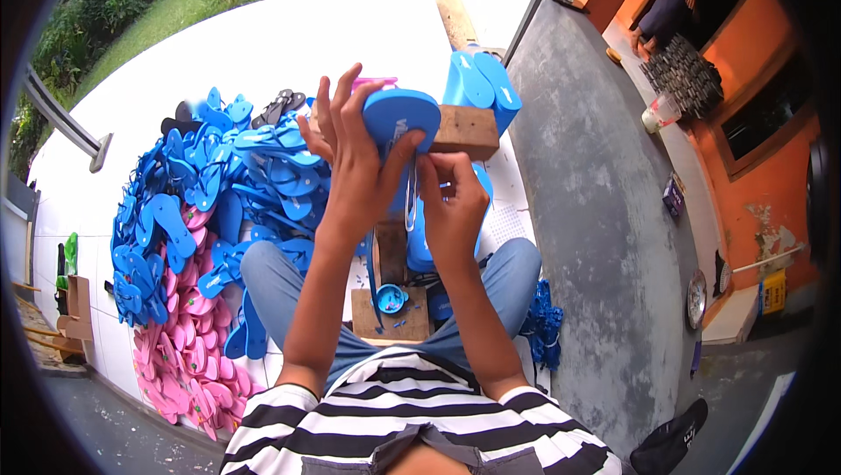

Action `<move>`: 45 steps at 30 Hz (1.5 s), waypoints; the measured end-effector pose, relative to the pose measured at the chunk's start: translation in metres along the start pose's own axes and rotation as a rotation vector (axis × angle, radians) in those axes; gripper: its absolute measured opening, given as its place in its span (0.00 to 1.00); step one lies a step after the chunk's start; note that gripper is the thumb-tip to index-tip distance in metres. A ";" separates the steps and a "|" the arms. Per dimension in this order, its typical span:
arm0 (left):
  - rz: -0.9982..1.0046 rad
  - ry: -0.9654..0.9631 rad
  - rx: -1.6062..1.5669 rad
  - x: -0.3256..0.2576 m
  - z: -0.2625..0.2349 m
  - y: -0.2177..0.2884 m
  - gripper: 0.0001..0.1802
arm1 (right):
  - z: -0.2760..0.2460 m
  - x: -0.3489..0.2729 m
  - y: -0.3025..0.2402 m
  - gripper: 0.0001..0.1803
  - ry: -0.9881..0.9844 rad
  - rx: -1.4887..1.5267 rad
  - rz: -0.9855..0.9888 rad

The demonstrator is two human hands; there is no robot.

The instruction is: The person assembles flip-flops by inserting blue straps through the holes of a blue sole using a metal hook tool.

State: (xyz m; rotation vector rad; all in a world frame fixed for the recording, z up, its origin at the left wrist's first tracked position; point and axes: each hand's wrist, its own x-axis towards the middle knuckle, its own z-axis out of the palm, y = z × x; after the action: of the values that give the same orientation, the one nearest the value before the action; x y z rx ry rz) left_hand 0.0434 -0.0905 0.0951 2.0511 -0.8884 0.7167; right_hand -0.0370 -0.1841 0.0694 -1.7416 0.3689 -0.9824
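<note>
My left hand [357,155] grips a blue flip-flop sole [399,112], thumb across its face and fingers behind it. Close against the sole's lower part, my right hand [457,204] is closed in a pinch around a thin silvery metal tool [412,199]; its tip is hidden. Just behind, a wooden block [469,129] juts out to the right. Blue soles [477,81] stand stacked beyond that block. Between my knees, a small blue dish [392,298] with tiny pieces rests on a wooden board [410,324].
Blue flip-flops [175,221] lie heaped at the left, with pink ones [188,344] nearer me. Blue straps [545,326] are bundled beside my right knee. A grey floor strip [596,212] runs along the right, where another person [666,11] sits in a doorway.
</note>
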 end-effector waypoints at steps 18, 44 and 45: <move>-0.467 -0.195 -0.817 -0.099 -0.030 0.013 0.15 | -0.110 -0.138 0.056 0.15 -0.403 0.108 0.527; 0.273 -0.291 -0.180 -0.108 -0.032 0.027 0.10 | -0.099 -0.088 -0.001 0.13 -0.077 0.255 0.409; 0.217 -0.266 -0.205 -0.112 -0.026 0.030 0.08 | -0.090 -0.086 0.000 0.14 -0.031 0.370 0.423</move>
State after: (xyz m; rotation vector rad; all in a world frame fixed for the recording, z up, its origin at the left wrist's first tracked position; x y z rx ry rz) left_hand -0.0516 -0.0438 0.0411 1.9108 -1.2965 0.4478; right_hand -0.1578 -0.1850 0.0420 -1.2743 0.4786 -0.6654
